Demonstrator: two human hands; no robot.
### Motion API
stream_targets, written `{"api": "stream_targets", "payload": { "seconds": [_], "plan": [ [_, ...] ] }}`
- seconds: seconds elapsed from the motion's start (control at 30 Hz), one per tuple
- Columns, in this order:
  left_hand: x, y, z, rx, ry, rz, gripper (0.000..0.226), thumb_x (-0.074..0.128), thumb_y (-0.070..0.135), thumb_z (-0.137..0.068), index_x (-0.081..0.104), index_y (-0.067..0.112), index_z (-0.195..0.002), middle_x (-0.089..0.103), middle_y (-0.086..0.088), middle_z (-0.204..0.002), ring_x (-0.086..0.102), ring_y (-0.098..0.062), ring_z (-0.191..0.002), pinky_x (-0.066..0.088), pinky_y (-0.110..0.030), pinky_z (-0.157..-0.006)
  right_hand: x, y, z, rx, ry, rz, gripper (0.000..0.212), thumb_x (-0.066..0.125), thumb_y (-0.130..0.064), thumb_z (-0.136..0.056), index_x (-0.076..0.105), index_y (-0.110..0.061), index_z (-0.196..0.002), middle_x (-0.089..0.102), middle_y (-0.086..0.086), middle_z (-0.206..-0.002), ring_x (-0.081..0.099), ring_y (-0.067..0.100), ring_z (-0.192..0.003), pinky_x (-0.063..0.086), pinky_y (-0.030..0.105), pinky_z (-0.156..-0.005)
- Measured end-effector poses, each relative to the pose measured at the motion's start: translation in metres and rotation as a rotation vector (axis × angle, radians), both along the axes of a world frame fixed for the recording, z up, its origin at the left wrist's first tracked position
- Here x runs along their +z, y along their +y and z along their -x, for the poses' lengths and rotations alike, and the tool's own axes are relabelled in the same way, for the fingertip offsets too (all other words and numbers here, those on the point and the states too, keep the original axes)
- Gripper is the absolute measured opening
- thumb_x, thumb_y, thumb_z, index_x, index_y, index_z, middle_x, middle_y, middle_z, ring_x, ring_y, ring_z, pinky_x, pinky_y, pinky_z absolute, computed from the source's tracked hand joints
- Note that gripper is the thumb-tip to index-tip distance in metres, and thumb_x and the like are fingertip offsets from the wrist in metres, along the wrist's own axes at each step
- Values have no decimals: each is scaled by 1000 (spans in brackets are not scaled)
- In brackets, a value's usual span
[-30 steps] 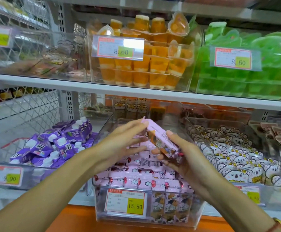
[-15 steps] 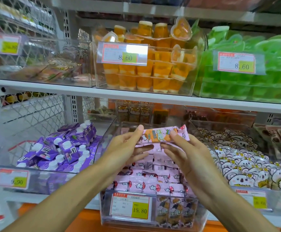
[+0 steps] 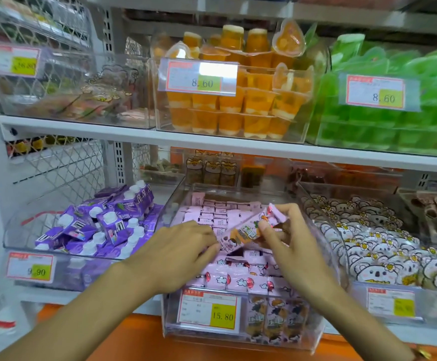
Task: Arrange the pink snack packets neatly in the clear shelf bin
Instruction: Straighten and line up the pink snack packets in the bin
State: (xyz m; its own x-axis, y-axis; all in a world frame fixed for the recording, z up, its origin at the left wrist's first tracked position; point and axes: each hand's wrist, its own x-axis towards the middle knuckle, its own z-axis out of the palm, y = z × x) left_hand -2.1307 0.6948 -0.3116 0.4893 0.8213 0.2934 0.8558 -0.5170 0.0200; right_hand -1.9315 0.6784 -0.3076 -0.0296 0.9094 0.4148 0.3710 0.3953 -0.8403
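A clear shelf bin (image 3: 313,332) on the lower shelf holds several rows of pink snack packets (image 3: 220,213). Both hands hold one pink snack packet (image 3: 248,231) with an orange picture low over the rows in the middle of the bin, tilted with its right end higher. My left hand (image 3: 178,252) pinches its lower left end. My right hand (image 3: 287,241) grips its upper right end with fingers and thumb. More packets (image 3: 277,321) stand upright behind the bin's front wall, beside a 15.80 price tag (image 3: 209,311).
A bin of purple packs (image 3: 103,225) stands left of the pink one, a bin of koala-print packets (image 3: 373,246) right of it. The shelf above carries orange jelly cups (image 3: 241,108) and green jelly cups (image 3: 394,126). An orange ledge (image 3: 134,340) runs below.
The held packet has come down from above the bin to just over the rows, and its right end is now tipped up. The view has moved closer to the bin.
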Motion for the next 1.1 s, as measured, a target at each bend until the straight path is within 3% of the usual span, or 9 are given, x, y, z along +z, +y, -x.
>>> {"api": "stream_targets", "payload": {
  "seconds": [0.17, 0.33, 0.43, 0.57, 0.63, 0.8, 0.93, 1.03, 1.1],
  "plan": [
    [-1, 3, 1, 35, 24, -16, 36, 24, 40, -101, 58, 28, -105, 56, 14, -112, 46, -9, -106, 44, -31, -80, 13, 7, -19, 22, -357, -41, 12, 50, -29, -96, 44, -36, -104, 67, 0, -84, 64, 18, -79, 52, 45, -77],
    [0, 2, -3, 83, 21, -20, 36, 24, 38, -100, 59, 27, -101, 57, 11, -109, 48, -13, -103, 45, -32, -72, 2, 24, -3, -28, -737, -241, 31, 59, -34, -91, 59, -26, -121, 51, -7, -119, 50, 11, -106, 45, 27, -85],
    [-1, 2, -7, 120, -10, -26, 36, 27, 37, -99, 61, 28, -105, 58, 11, -110, 50, -13, -104, 46, -30, -74, -9, 33, 4, -8, -874, -122, 30, 49, -35, -97, 66, -20, -116, 49, 1, -111, 47, 21, -109, 43, 31, -85],
    [-1, 2, -14, 169, -86, -21, 32, 31, 35, -98, 61, 30, -110, 59, 13, -117, 49, -11, -109, 40, -27, -73, -13, 37, 7, 115, -954, 15, 34, 40, -29, -100, 63, -21, -123, 51, 4, -111, 44, 26, -106, 40, 35, -90],
    [-1, -2, -18, 161, -165, -35, 30, 34, 33, -99, 56, 33, -119, 55, 16, -123, 47, -9, -114, 38, -26, -76, -10, 35, 2, 118, -846, 20, 34, 41, -21, -99, 59, -19, -127, 54, 5, -115, 49, 25, -105, 43, 33, -90],
    [-20, -22, -26, -18, -292, 7, 39, 28, 44, -100, 37, 37, -137, 41, 22, -139, 36, 0, -127, 33, -21, -99, 3, 30, -32, -160, -608, -120, 29, 53, -9, -92, 66, -22, -114, 62, -7, -101, 56, 9, -86, 49, 26, -80],
    [-28, -18, -30, -21, -177, 22, 56, 19, 59, -96, 27, 35, -146, 29, 18, -151, 26, -1, -137, 20, -21, -111, 2, 29, -28, -122, -704, -86, 19, 64, -30, -88, 70, -25, -105, 65, -9, -92, 57, 7, -79, 47, 25, -73],
    [-26, -13, -31, -19, -153, -5, 51, 22, 59, -96, 38, 35, -138, 44, 17, -139, 38, -3, -126, 32, -24, -102, -6, 34, -20, -62, -848, -1, 32, 67, -43, -84, 69, -24, -109, 61, -5, -100, 56, 12, -90, 44, 25, -75],
    [-24, -11, -32, -22, -151, 0, 49, 25, 58, -96, 43, 34, -134, 49, 17, -133, 42, -5, -121, 37, -26, -97, -5, 38, -20, -57, -829, 26, 32, 69, -41, -82, 70, -21, -107, 59, -5, -92, 53, 9, -77, 42, 24, -70]
  ]
}}
